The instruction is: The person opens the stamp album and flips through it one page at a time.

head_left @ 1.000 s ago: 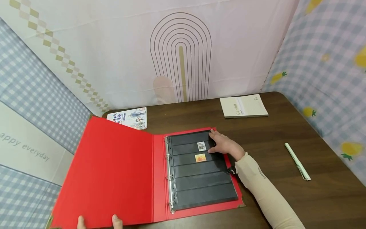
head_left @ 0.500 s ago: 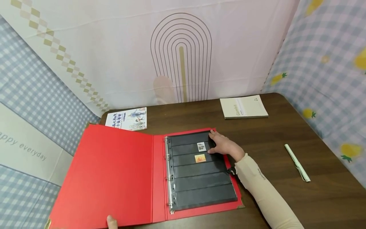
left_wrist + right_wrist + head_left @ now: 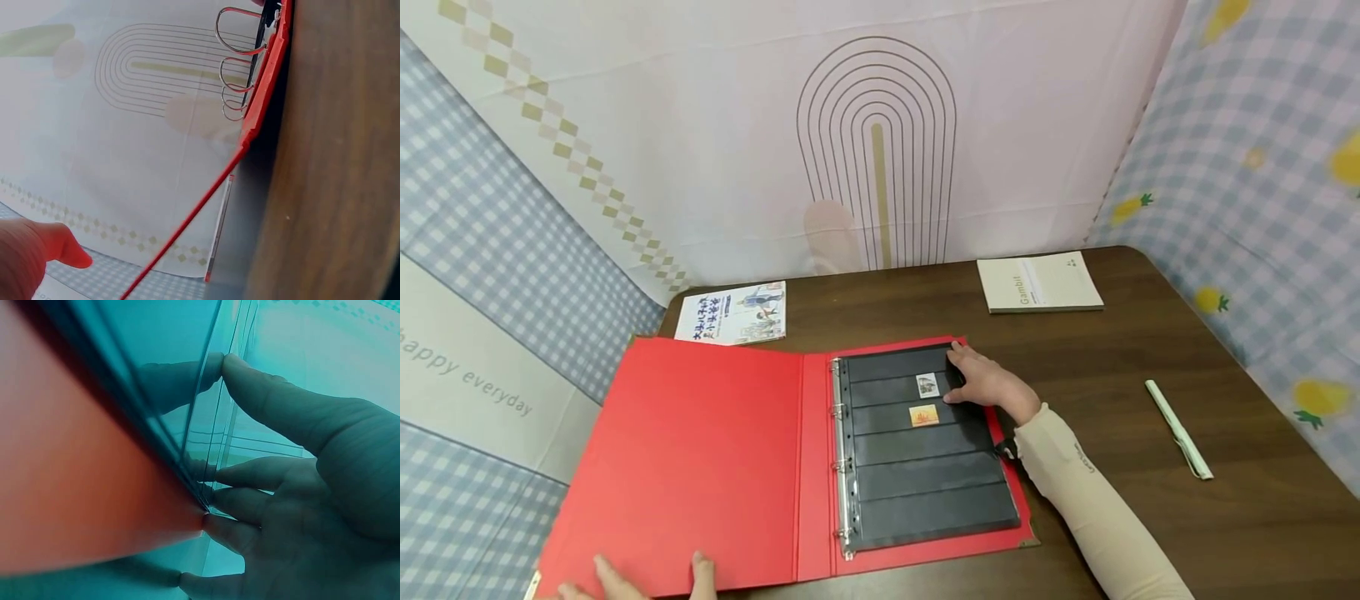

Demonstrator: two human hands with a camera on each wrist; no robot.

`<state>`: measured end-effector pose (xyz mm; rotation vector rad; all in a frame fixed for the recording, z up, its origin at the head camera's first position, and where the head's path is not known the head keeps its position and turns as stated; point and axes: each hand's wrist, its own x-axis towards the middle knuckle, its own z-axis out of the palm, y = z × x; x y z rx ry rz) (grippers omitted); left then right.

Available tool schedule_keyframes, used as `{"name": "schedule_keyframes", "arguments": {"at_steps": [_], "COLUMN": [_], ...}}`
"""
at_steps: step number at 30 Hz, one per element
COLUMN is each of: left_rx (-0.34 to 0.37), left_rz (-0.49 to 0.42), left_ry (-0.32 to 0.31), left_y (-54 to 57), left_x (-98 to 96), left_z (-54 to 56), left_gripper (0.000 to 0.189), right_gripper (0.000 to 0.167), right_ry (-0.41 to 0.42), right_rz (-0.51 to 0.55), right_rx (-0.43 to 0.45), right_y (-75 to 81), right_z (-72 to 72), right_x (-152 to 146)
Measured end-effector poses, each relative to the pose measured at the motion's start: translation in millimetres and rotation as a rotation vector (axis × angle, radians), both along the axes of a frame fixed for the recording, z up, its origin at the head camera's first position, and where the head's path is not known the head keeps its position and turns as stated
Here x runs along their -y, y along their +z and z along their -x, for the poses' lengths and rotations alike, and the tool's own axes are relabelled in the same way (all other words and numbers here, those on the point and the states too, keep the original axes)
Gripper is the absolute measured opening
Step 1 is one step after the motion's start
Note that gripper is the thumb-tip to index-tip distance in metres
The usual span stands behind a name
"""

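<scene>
A red ring binder (image 3: 700,467) lies spread on the table, its left cover tilted slightly up from the spine in the left wrist view. Metal rings (image 3: 840,465) hold black stamp pages (image 3: 936,467) with strip pockets. Two stamps sit in the pockets, a whitish one (image 3: 927,385) and a yellow-orange one (image 3: 924,416). At the cover's lower edge my left hand (image 3: 613,579) shows spread, straight fingers over the red inside, partly cut off by the frame. My right hand (image 3: 988,382) rests at the pages' upper right, thumb (image 3: 250,381) on the glossy surface, fingertips along the edge.
Behind the binder's left cover lies an illustrated book (image 3: 730,312). A pale book marked Gambit (image 3: 1040,282) sits at the back of the wooden table (image 3: 1120,350). On the right is a light green pen (image 3: 1180,429). Fabric curtains (image 3: 737,150) enclose the table.
The left cover has come down flatter, showing more of the illustrated book. My left hand's fingers have spread over the cover's lower edge. My right hand stays in place.
</scene>
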<state>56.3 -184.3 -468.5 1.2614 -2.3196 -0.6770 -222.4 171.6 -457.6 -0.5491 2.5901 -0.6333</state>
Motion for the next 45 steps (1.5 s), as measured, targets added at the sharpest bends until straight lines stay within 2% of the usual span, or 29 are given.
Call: {"name": "schedule_keyframes", "arguments": {"at_steps": [5,11,15,18,22,25,32,34,36,40,43,45], "left_rx": [-0.029,0.089,0.042,-0.018,-0.031,-0.007,-0.147,-0.146,-0.109,0.02,0.085,0.087], "left_rz": [-0.054,-0.085,-0.084,-0.087,-0.13,-0.146,-0.04,-0.021,-0.002,0.008,0.012,0.028], "left_ry": [-0.052,-0.069,-0.049,-0.062,-0.122,-0.17,-0.24,-0.259,-0.28,-0.374,-0.504,-0.596], "left_y": [8.1,8.8,6.8,7.1,10.4,11.3,2.0,2.1,4.7,12.5,15.6,16.0], "left_x": [1.4,2.9,3.6,8.4,21.4,29.8,33.5,34.2,35.6,37.7,37.2,35.1], "left_z": [9.7,18.6,22.3,24.7,28.9,32.1,42.5,44.3,46.1,52.4,59.0,63.2], "left_gripper": [0.108,0.104,0.098,0.095,0.095,0.096,0.097,0.097,0.097,0.097,0.098,0.1], "right_gripper": [0.081,0.081,0.082,0.082,0.082,0.082,0.082,0.082,0.082,0.082,0.082,0.082], "right_ry": [-0.006,-0.009,-0.002,0.001,-0.008,-0.017,-0.02,-0.024,-0.03,-0.036,-0.037,-0.038], "right_rz": [0.0,-0.005,-0.009,-0.009,-0.004,-0.003,-0.006,0.001,0.006,0.007,0.01,0.014], "right_rx": [0.005,0.016,0.015,0.014,0.017,0.016,0.009,0.009,0.01,0.012,0.013,0.011], "right_y": [-0.8,-1.1,0.0,0.6,0.5,0.2,-0.7,-0.6,-0.7,-1.6,-2.5,-3.1], "right_z": [0.2,3.5,5.0,4.5,3.0,2.2,1.4,1.1,0.8,1.2,1.8,2.2], "right_x": [2.3,4.2,4.1,3.6,2.7,1.9,1.4,1.1,0.7,-0.1,0.0,-0.1]}}
